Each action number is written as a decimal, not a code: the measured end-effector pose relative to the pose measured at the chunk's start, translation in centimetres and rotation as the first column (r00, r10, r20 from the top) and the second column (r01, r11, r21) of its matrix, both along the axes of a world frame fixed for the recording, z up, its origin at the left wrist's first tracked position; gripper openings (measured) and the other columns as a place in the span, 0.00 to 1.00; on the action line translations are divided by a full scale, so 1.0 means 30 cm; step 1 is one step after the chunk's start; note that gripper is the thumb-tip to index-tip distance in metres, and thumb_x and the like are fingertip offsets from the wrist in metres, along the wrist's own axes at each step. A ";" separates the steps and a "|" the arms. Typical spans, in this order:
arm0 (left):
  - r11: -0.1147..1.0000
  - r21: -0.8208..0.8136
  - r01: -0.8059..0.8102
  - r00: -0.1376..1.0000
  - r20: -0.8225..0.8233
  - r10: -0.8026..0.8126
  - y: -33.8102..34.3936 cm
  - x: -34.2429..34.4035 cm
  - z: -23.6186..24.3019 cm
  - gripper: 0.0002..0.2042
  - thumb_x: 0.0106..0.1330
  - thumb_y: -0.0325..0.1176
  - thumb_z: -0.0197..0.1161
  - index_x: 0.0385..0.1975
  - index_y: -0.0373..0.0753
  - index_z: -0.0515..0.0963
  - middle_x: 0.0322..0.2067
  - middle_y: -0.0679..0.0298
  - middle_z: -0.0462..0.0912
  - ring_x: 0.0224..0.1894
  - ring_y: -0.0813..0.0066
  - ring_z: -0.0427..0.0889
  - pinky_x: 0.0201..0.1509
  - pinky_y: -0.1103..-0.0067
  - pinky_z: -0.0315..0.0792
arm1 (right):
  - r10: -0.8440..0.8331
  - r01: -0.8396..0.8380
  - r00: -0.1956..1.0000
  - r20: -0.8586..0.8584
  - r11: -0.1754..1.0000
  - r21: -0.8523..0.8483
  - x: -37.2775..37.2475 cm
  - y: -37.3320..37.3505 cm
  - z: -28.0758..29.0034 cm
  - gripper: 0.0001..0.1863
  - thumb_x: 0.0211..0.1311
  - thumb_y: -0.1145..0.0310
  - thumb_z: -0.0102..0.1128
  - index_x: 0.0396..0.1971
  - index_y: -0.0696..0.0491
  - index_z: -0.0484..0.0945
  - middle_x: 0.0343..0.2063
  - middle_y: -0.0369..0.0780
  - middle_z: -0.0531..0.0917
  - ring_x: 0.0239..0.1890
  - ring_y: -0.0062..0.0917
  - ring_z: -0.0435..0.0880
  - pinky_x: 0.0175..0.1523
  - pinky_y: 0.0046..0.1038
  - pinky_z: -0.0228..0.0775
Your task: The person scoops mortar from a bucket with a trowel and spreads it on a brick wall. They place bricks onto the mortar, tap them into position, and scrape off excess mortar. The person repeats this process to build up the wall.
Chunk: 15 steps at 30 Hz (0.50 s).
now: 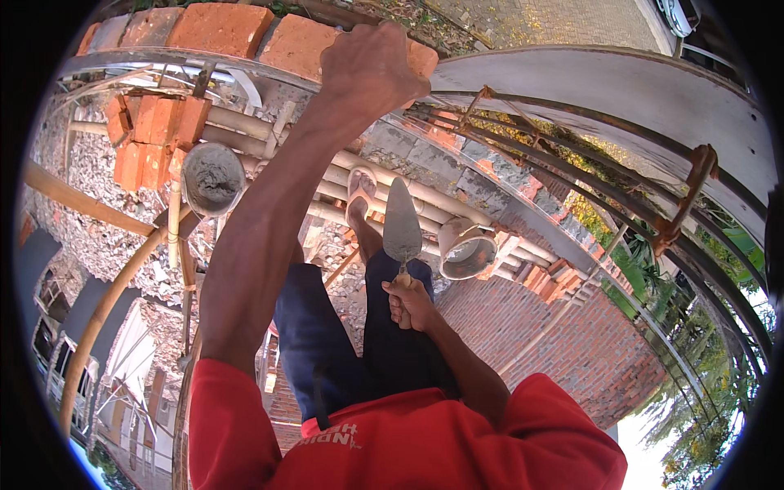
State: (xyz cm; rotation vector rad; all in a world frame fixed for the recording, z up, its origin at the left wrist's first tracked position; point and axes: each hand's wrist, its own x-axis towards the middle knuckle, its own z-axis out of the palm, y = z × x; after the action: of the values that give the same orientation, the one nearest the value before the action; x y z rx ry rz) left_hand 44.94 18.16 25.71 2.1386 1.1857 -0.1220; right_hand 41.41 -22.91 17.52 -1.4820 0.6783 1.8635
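Note:
At the top of the head view, my left hand (pixel 367 61) grips the end brick (pixel 419 69) in a row of orange bricks (pixel 216 33), its arm stretched up from the lower left. My right hand (pixel 408 304) holds a pointed trowel (pixel 402 220) by its handle, blade up, in front of my dark trousers. The blade looks coated with grey dust or mortar. A bucket of grey mortar (pixel 214 180) is to the left, and a second bucket (pixel 467 249) sits right of the trowel.
My sandaled foot (pixel 359 192) rests on bamboo poles (pixel 425 200). Stacked bricks (pixel 151 143) lie at the left, more bricks (pixel 551 282) at the right. A rusty rebar cage (pixel 686 196) runs along the right. Rubble (pixel 98 180) and a brick wall (pixel 563 359) show below the poles.

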 end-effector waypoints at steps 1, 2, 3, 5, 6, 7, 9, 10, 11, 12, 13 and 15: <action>0.998 0.005 0.055 0.996 -0.072 -0.054 -0.005 0.025 -0.011 0.30 0.49 0.49 0.78 0.46 0.30 0.82 0.40 0.42 0.87 0.48 0.49 0.88 0.54 0.63 0.81 | -0.021 0.021 1.000 0.003 1.000 0.003 -0.002 -0.001 -0.001 0.17 0.68 0.63 0.70 0.28 0.48 0.68 0.15 0.30 0.71 0.12 0.16 0.70 0.17 0.25 0.65; 0.998 0.014 0.065 0.996 -0.054 -0.064 -0.003 0.028 -0.022 0.29 0.48 0.47 0.78 0.43 0.30 0.82 0.41 0.43 0.87 0.47 0.47 0.87 0.55 0.61 0.80 | -0.024 0.024 1.000 0.007 1.000 -0.008 -0.004 -0.003 -0.002 0.16 0.68 0.64 0.69 0.28 0.48 0.68 0.15 0.30 0.71 0.13 0.17 0.71 0.17 0.26 0.65; 0.997 0.032 0.076 0.995 -0.063 -0.074 -0.004 0.031 -0.032 0.28 0.48 0.47 0.78 0.43 0.30 0.82 0.41 0.44 0.87 0.47 0.47 0.88 0.55 0.60 0.81 | -0.034 0.034 0.999 0.008 0.999 -0.019 -0.005 -0.005 -0.005 0.16 0.68 0.64 0.69 0.28 0.48 0.68 0.15 0.30 0.71 0.13 0.17 0.71 0.17 0.26 0.65; 0.994 0.026 0.105 0.989 -0.103 -0.102 -0.011 0.031 -0.051 0.27 0.48 0.46 0.78 0.42 0.31 0.83 0.41 0.45 0.87 0.48 0.48 0.88 0.55 0.60 0.81 | -0.077 0.077 0.997 -0.011 0.996 -0.040 -0.007 -0.010 -0.009 0.16 0.68 0.64 0.70 0.29 0.47 0.68 0.15 0.30 0.71 0.13 0.18 0.71 0.17 0.27 0.65; 0.994 0.037 0.101 0.990 -0.104 -0.097 -0.017 0.034 -0.060 0.27 0.48 0.46 0.78 0.42 0.32 0.83 0.41 0.45 0.88 0.48 0.48 0.88 0.54 0.60 0.81 | -0.087 0.086 0.996 -0.003 0.996 -0.033 -0.007 -0.012 -0.010 0.16 0.68 0.65 0.70 0.29 0.47 0.68 0.15 0.30 0.71 0.13 0.18 0.71 0.17 0.27 0.65; 0.994 0.046 0.100 0.990 -0.106 -0.095 -0.026 0.038 -0.068 0.26 0.48 0.46 0.78 0.42 0.32 0.83 0.41 0.45 0.88 0.48 0.48 0.88 0.54 0.60 0.81 | -0.100 0.100 0.995 -0.008 0.994 -0.037 -0.008 -0.014 -0.013 0.16 0.68 0.65 0.70 0.29 0.47 0.68 0.15 0.30 0.71 0.13 0.18 0.71 0.17 0.27 0.65; 0.994 0.036 0.100 0.989 -0.117 -0.095 -0.042 0.053 -0.084 0.25 0.48 0.46 0.78 0.41 0.33 0.84 0.41 0.46 0.88 0.47 0.49 0.88 0.53 0.60 0.82 | -0.107 0.106 0.994 -0.010 0.994 -0.041 -0.011 -0.020 -0.015 0.16 0.68 0.64 0.70 0.30 0.47 0.68 0.15 0.31 0.70 0.13 0.18 0.70 0.17 0.27 0.66; 0.995 0.021 0.101 0.987 -0.125 -0.098 -0.048 0.067 -0.093 0.25 0.48 0.45 0.78 0.41 0.33 0.85 0.41 0.46 0.88 0.47 0.49 0.88 0.53 0.61 0.82 | -0.101 0.101 0.995 -0.006 0.994 -0.035 -0.013 -0.022 -0.017 0.16 0.68 0.64 0.70 0.31 0.47 0.68 0.16 0.31 0.70 0.13 0.18 0.70 0.18 0.27 0.66; 0.994 0.011 0.106 0.986 -0.131 -0.104 -0.050 0.079 -0.102 0.24 0.49 0.45 0.78 0.41 0.34 0.85 0.42 0.46 0.88 0.47 0.50 0.89 0.53 0.61 0.83 | -0.107 0.106 0.994 -0.010 0.994 -0.025 -0.015 -0.025 -0.018 0.16 0.68 0.63 0.70 0.31 0.47 0.68 0.16 0.31 0.70 0.13 0.18 0.70 0.18 0.27 0.66; 0.994 0.011 0.111 0.984 -0.138 -0.109 -0.051 0.090 -0.111 0.25 0.49 0.46 0.78 0.41 0.34 0.85 0.42 0.46 0.88 0.47 0.50 0.89 0.52 0.61 0.83 | -0.098 0.098 0.995 -0.005 0.995 -0.028 -0.018 -0.028 -0.021 0.16 0.68 0.63 0.70 0.31 0.47 0.68 0.16 0.31 0.70 0.13 0.18 0.70 0.18 0.27 0.66; 0.993 0.016 0.118 0.983 -0.144 -0.114 -0.053 0.099 -0.120 0.25 0.49 0.47 0.78 0.41 0.33 0.85 0.42 0.47 0.88 0.47 0.50 0.89 0.52 0.61 0.83 | -0.099 0.099 0.995 -0.010 0.995 -0.026 -0.020 -0.032 -0.022 0.16 0.68 0.63 0.70 0.31 0.47 0.68 0.16 0.31 0.70 0.13 0.18 0.70 0.18 0.27 0.66; 0.990 0.009 0.140 0.976 -0.170 -0.136 -0.056 0.110 -0.139 0.25 0.50 0.47 0.79 0.43 0.36 0.85 0.43 0.50 0.88 0.48 0.52 0.88 0.52 0.62 0.83 | -0.102 0.102 0.995 -0.015 0.994 -0.033 -0.024 -0.038 -0.026 0.15 0.68 0.64 0.70 0.32 0.47 0.68 0.16 0.31 0.70 0.13 0.18 0.69 0.18 0.27 0.66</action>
State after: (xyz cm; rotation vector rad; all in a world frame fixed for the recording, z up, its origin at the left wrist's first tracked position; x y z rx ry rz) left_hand 48.23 16.48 21.53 2.2646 1.1355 -0.3614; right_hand 40.70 -24.04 16.73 -1.4260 0.7804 1.7970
